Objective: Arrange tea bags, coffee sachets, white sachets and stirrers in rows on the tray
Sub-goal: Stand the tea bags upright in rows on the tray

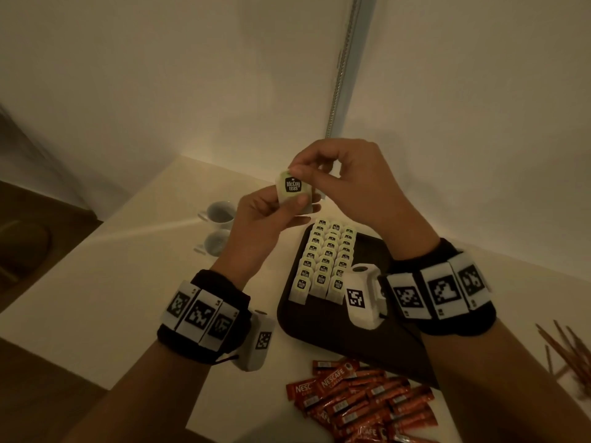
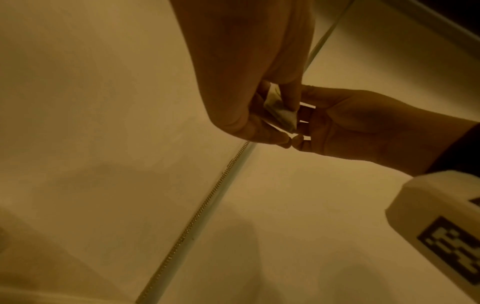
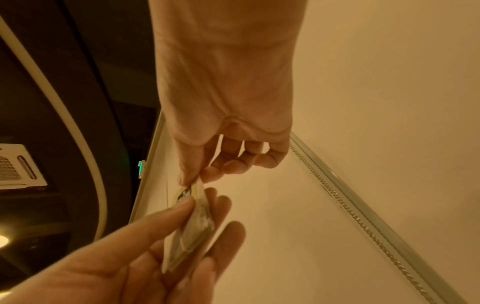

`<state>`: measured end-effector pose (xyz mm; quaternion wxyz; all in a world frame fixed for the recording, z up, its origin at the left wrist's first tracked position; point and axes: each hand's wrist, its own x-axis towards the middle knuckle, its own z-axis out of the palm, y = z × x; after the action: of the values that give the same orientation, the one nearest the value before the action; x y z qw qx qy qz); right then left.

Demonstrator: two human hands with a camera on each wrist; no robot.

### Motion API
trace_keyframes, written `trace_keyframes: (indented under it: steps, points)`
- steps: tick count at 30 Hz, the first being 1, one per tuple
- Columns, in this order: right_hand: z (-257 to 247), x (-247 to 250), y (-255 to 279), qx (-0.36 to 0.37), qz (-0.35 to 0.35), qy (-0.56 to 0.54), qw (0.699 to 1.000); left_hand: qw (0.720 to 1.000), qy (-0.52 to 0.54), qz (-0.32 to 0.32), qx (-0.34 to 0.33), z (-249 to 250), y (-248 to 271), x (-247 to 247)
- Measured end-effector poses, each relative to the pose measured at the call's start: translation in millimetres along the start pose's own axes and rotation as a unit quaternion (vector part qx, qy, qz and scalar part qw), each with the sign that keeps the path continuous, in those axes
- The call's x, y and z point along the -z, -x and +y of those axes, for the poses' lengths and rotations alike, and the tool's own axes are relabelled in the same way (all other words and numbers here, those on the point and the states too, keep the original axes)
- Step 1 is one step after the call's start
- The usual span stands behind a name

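Observation:
Both hands are raised above the dark tray (image 1: 377, 251), sharing a small stack of pale green tea bags (image 1: 293, 190). My left hand (image 1: 271, 209) grips the stack from below, thumb across its lower edge. My right hand (image 1: 323, 174) pinches the top corner of the front tea bag between thumb and forefinger. The right wrist view shows the stack edge-on (image 3: 193, 224), the pinch at its upper end. In the left wrist view the tea bags (image 2: 280, 111) sit between both hands. Three rows of tea bags (image 1: 326, 260) stand on the tray's left part.
A heap of red coffee sachets (image 1: 361, 401) lies on the white table in front of the tray. Wooden stirrers (image 1: 569, 353) lie at the right edge. Two white cups (image 1: 220, 212) stand left of the tray. Walls meet close behind the table.

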<state>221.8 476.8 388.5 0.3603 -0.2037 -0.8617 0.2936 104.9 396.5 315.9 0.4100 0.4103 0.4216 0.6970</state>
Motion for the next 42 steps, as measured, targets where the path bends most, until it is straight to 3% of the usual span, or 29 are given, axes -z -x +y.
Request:
trace_keyframes:
  steps: [12,16,21,26,29,34,42]
  points:
    - [27,-6,14,-0.061,0.028,-0.029,0.997,0.997,-0.057,-0.015,0.054,-25,6,3]
    - [56,-11,39,-0.150,-0.003,-0.031,0.988,0.987,-0.118,-0.016,0.112,-35,18,28]
    - [113,-41,97,-0.302,-0.145,0.048,0.941,0.960,-0.213,0.035,0.180,-46,61,83]
    - [154,-73,141,-0.435,-0.226,-0.014,0.871,0.937,-0.211,0.121,0.251,-50,114,132]
    - [169,-86,153,-0.469,-0.205,-0.015,0.859,0.923,-0.209,0.159,0.282,-51,140,152]
    - [182,-96,153,-0.474,-0.128,0.024,0.871,0.899,-0.218,0.194,0.328,-53,172,176]
    - [191,-106,148,-0.476,-0.087,0.028,0.875,0.883,-0.213,0.213,0.360,-52,187,185]
